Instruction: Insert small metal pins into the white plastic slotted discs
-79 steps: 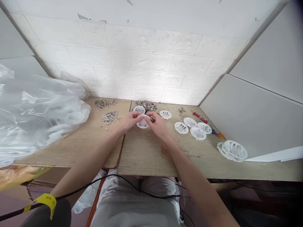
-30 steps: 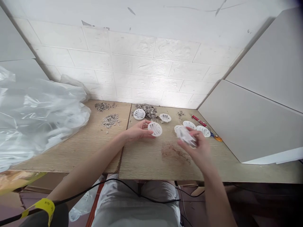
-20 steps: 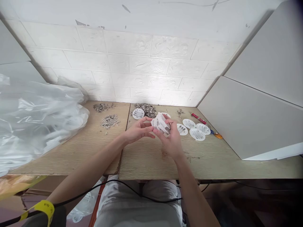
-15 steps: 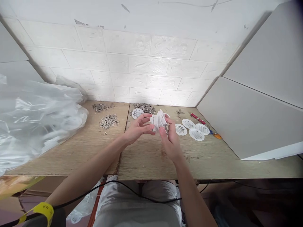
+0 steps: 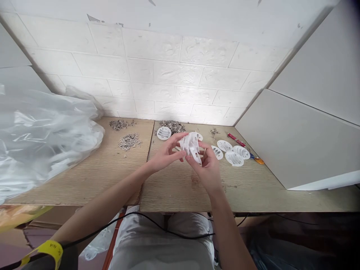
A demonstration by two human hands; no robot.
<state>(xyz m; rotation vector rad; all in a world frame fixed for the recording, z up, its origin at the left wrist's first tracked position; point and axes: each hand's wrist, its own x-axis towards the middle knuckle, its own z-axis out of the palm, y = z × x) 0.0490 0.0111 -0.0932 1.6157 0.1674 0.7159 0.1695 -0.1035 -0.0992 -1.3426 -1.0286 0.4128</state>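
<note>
Between my two hands, above the middle of the table, is a white plastic part with curved fins (image 5: 191, 145). My left hand (image 5: 168, 153) grips its left side, thumb in front and fingers behind. On the other side my right hand (image 5: 207, 165) holds it with the thumb at its lower edge and the fingers curled round the right. Behind the hands, a round white slotted disc (image 5: 164, 133) lies to the left. Several similar white slotted discs (image 5: 234, 158) lie to the right of my right hand.
Small metal pieces (image 5: 129, 141) are heaped on the left board, with darker heaps (image 5: 173, 126) by the wall. A red tool (image 5: 236, 140) and an orange-handled tool (image 5: 258, 160) lie at the right. A large clear plastic bag (image 5: 50, 138) covers the left end. A black cable (image 5: 168, 234) crosses my lap.
The white finned part has turned in my hands, and its slotted lower end now faces me more. My right hand has shifted slightly right and its fingers have curled more.
</note>
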